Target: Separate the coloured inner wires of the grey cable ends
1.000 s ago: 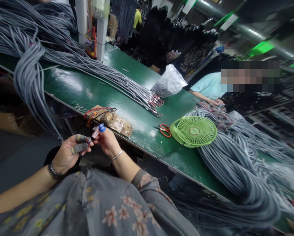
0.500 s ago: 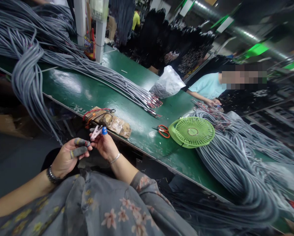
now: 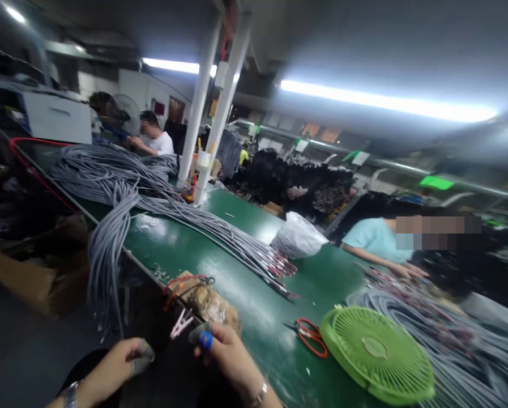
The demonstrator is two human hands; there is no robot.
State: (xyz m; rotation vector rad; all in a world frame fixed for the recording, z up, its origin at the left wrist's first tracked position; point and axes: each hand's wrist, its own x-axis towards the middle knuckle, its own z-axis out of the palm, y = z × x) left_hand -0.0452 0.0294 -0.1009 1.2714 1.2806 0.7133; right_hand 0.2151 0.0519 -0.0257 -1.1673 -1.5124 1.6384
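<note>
My left hand (image 3: 120, 364) is low in front of the table, its grey-covered fingertips drawn together. Whatever they may hold is hidden. My right hand (image 3: 232, 352) is just off the table edge, with a blue wrap around one digit. Its fingers are curled in a pinch around something too blurred to make out. Between and above the hands is a pink clothespin (image 3: 180, 324), apart from both of them. Beside it, a brown taped block (image 3: 213, 306) with red and black wires lies at the edge of the green table (image 3: 254, 334).
Orange-handled scissors (image 3: 311, 337) and a green fan (image 3: 376, 351) are on the right. Grey cable bundles (image 3: 220, 232) stretch across the table, some hanging over its edge. A white plastic bag (image 3: 298, 235) sits behind. A co-worker (image 3: 375, 241) handles cables opposite; another person (image 3: 162, 141) sits farther back.
The view has tilted up, so everything sits lower. My hands, close together by the clothespin before, have moved apart, and the clothespin now stands clear of them.
</note>
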